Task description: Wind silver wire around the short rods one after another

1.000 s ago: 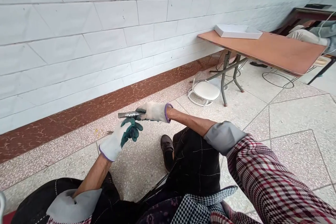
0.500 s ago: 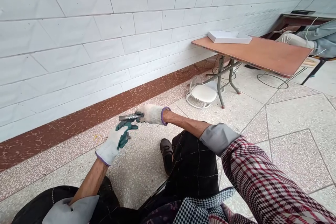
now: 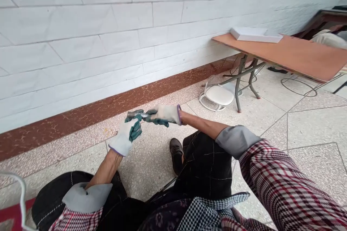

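A short silver metal rod with a ridged, shiny surface [image 3: 141, 114] is held level between my gloved hands, above the floor. My left hand [image 3: 128, 132], in a white glove with green coated fingers, is closed around its left end. My right hand [image 3: 164, 114], in a matching glove with a purple cuff edge, grips the right end. The fingers of both hands cover parts of the rod, so its full shape and exact kind cannot be made out.
A brown folding table [image 3: 295, 56] stands right along the tiled wall, with a shallow white box [image 3: 255, 36] on it. A low white-seated chair [image 3: 219, 94] sits by its legs. Part of another person shows at the far right. A white curved metal tube [image 3: 21, 187] is at lower left.
My left hand has closed on the rod's left end, where its fingers were more spread beneath it. The view has turned left, shifting the table and chair rightward.
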### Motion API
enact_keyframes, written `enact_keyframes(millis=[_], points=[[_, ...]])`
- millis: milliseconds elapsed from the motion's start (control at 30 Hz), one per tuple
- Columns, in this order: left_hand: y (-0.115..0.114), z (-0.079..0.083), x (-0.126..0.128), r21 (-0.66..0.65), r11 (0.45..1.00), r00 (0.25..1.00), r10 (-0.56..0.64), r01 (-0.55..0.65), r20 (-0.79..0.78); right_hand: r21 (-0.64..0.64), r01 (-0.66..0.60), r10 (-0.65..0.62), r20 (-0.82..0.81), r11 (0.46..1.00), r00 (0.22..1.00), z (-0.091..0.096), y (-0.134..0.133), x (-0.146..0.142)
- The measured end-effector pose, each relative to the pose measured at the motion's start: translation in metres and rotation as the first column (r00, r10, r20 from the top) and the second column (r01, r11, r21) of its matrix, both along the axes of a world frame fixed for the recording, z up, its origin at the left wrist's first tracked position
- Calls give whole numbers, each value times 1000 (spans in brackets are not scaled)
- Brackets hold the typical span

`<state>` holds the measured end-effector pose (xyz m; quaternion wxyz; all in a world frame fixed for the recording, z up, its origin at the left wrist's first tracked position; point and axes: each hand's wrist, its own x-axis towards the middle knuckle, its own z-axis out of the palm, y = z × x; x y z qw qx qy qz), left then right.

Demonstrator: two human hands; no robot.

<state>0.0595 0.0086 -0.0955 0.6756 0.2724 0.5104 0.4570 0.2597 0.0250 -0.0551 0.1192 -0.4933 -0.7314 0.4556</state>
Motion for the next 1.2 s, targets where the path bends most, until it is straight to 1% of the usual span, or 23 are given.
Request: enact_keyframes(millis=[133,167,200,267,333,400,467,533,567,633,667,700,767,800,833,867,900,967,1000,1033,1067,1133,1200], points=[[1,6,4,144,987,998,-61,65,-26,-108,-1,-10,-98,994,995,-8,3,3],[3,4,6,168,984,998,-57,60,-24,-103,14,-25,-109,995,994,-11,6,3],[5,3,9,178,983,999,-43,47,-28,-54,35,-40,-98,998,994,-14,8,2],[10,-1,12,161,987,999,-9,17,-50,172,48,-50,5,984,999,-17,11,0],[14,-5,14,159,986,998,-41,48,-49,402,-12,-62,171,916,983,-17,12,0],[15,-6,13,197,974,994,-106,112,-41,482,-81,-79,304,872,949,-13,11,0],[13,-6,10,230,960,987,-147,158,-63,477,-87,-89,335,875,938,-9,9,1],[8,-2,7,236,954,981,-167,186,-101,440,-35,-80,242,897,967,-7,6,3],[5,0,4,238,950,977,-177,201,-115,382,5,-67,150,924,986,-7,4,4],[-2,7,0,267,936,970,-200,230,-135,174,45,-27,-106,984,994,-7,-1,9],[-5,11,-3,293,924,967,-210,245,-143,48,17,-5,-244,999,970,-7,-3,12],[-9,15,-4,321,912,965,-217,255,-147,-63,-46,20,-362,997,932,-6,-5,15],[-13,21,-6,351,897,963,-231,267,-142,-191,-201,79,-506,961,859,-6,-8,18],[-14,22,-6,349,900,964,-227,261,-136,-228,-259,104,-529,939,842,-6,-8,19],[-15,22,-4,336,909,968,-213,245,-130,-250,-280,113,-526,927,843,-6,-7,17],[-14,21,-3,320,922,974,-185,217,-127,-247,-259,105,-502,934,859,-7,-6,15],[-12,20,0,305,935,980,-148,181,-130,-211,-203,88,-455,956,886,-8,-4,11],[-8,17,5,294,949,988,-78,113,-131,-22,-35,27,-300,999,953,-9,0,2],[-6,16,7,292,951,990,-65,99,-126,107,29,-6,-209,994,978,-10,2,-2],[-3,15,9,287,953,990,-67,100,-125,227,60,-33,-123,972,992,-10,4,-5],[-1,14,10,280,953,988,-77,112,-130,309,59,-47,-46,949,998,-9,6,-6],[1,13,9,258,954,979,-106,149,-173,372,43,-65,48,927,997,-8,9,-4],[0,12,7,236,955,962,-120,179,-244,351,48,-82,82,935,993,-7,12,2]])
